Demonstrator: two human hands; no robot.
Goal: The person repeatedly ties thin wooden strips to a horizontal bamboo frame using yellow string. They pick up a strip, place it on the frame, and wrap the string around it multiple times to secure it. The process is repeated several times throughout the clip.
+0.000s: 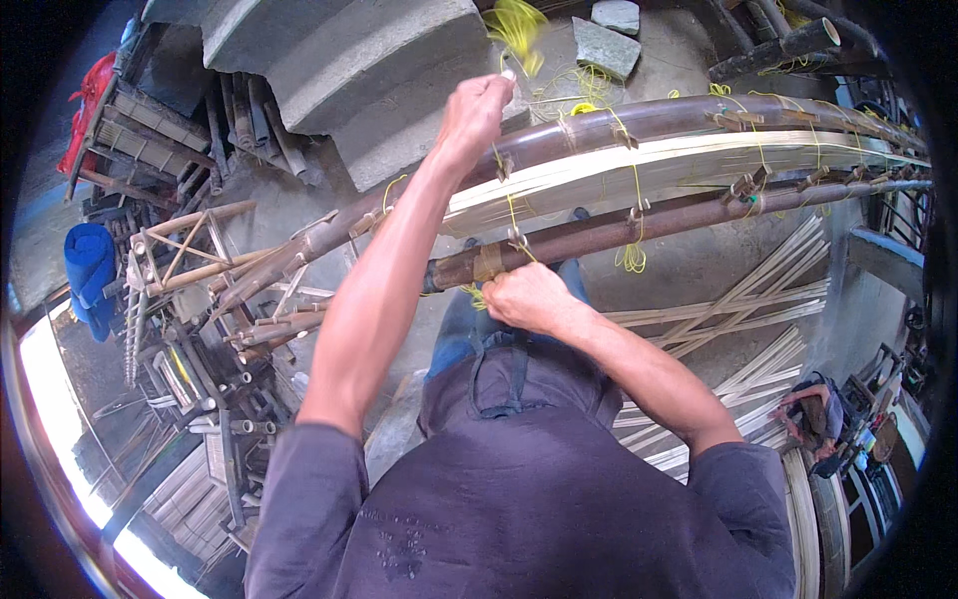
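Two long brown bamboo poles run from left to right across my front: a far pole (pixel 589 128) and a near pole (pixel 579 236). Between them lies a stack of thin pale bamboo strips (pixel 659 160), tied along with yellow cord and small wooden pegs (pixel 745 187). My left hand (pixel 475 120) is raised over the far pole, closed on yellow cord; a loose bundle of the cord (pixel 516 32), blurred, hangs just beyond it. My right hand (pixel 534 299) is closed against the underside of the near pole's left end, where yellow cord tails (pixel 476 296) stick out beside the fingers.
Concrete steps (pixel 369 80) rise beyond the poles, with stone blocks (pixel 606 48) to their right. Bamboo frames (pixel 200 250) and a blue cloth bundle (pixel 90 265) stand left. Loose pale strips (pixel 738 299) lie on the floor at right. Another person (pixel 813 414) is at far right.
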